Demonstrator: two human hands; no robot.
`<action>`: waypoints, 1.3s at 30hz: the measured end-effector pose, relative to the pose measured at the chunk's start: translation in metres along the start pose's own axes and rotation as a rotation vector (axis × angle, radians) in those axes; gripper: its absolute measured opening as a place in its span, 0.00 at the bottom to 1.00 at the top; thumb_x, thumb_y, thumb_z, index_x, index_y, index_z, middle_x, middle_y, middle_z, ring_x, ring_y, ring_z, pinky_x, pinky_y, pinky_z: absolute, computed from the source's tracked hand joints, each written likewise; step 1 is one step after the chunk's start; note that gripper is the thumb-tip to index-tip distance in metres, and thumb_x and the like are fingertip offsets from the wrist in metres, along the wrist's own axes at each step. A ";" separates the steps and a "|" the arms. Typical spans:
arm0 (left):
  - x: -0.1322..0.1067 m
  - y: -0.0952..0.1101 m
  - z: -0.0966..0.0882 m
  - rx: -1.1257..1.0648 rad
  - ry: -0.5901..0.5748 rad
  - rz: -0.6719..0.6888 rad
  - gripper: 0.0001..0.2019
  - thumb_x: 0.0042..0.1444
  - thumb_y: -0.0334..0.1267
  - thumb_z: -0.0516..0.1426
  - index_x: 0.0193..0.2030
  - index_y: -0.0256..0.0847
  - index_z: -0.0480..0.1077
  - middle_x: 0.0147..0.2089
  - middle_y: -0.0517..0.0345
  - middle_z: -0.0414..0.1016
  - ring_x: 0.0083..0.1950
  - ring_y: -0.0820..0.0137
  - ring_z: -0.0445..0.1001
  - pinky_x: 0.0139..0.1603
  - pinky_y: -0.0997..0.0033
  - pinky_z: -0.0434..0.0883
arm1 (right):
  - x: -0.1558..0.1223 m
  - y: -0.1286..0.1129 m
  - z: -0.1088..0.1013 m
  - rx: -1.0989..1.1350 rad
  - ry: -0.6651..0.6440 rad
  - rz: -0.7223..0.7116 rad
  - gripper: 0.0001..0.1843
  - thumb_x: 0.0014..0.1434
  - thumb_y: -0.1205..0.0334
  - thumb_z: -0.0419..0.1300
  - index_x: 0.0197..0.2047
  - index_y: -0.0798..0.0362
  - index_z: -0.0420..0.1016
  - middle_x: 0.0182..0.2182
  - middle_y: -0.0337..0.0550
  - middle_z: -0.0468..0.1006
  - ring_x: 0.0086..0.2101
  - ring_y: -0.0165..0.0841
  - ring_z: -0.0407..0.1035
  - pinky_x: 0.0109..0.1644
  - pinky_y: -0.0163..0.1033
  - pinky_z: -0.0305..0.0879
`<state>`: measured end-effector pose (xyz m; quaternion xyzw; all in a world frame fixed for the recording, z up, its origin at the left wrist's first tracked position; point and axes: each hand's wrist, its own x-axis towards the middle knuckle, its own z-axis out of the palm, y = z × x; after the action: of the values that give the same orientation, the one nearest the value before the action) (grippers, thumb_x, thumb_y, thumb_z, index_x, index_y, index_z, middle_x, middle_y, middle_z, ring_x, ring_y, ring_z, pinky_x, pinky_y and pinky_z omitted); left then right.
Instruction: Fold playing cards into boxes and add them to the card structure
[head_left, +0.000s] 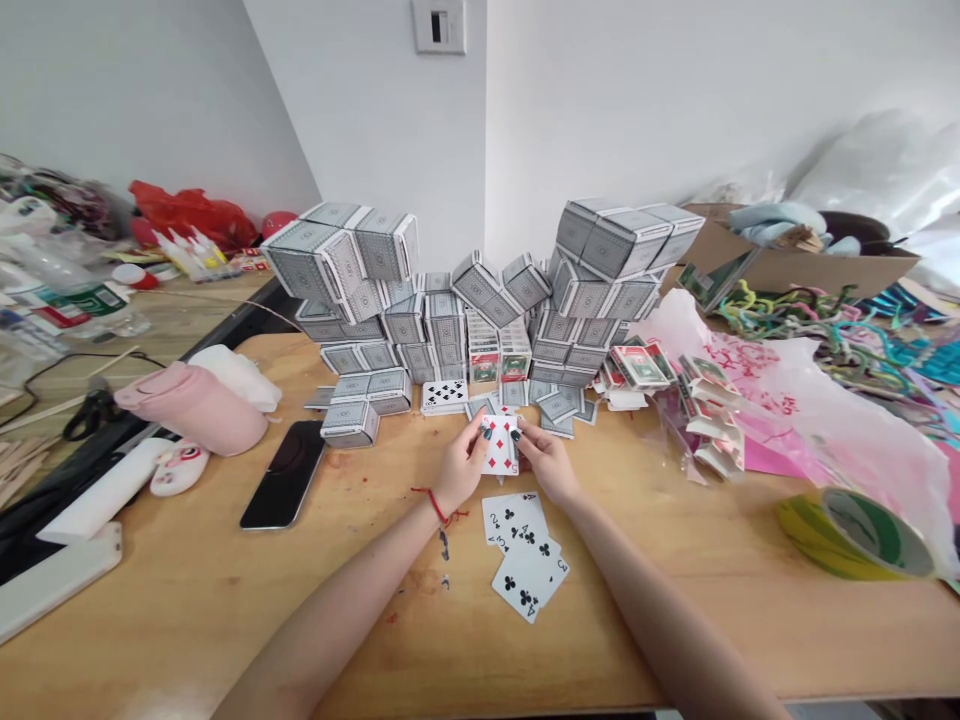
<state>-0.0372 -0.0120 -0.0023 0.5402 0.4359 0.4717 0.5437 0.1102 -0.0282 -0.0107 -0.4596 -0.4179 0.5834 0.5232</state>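
Observation:
My left hand and my right hand pinch a playing card with red diamonds by its two side edges, face up. Whether more cards lie behind it I cannot tell. Nearer to me, several club cards lie overlapping, face up, on the wooden table. Beyond my hands, a face-up stack of spade cards sits at the left. Some grey-backed cards are scattered to the right. A red string bracelet circles my left wrist.
Grey card packs stand in tall piles at left and right. A black phone and a pink bottle lie left. At right are torn card boxes, pink-white plastic and a yellow-green tape roll.

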 end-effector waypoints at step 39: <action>0.004 0.001 -0.011 0.333 -0.110 0.246 0.06 0.53 0.35 0.49 0.34 0.38 0.66 0.24 0.63 0.66 0.22 0.78 0.60 0.22 0.79 0.58 | -0.006 -0.004 0.008 0.329 0.005 0.129 0.07 0.43 0.62 0.59 0.29 0.52 0.67 0.18 0.33 0.66 0.18 0.25 0.60 0.21 0.30 0.57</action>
<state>-0.0473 -0.0065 -0.0021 0.6966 0.4082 0.4258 0.4084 0.1035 -0.0343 -0.0043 -0.3952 -0.2853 0.6751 0.5537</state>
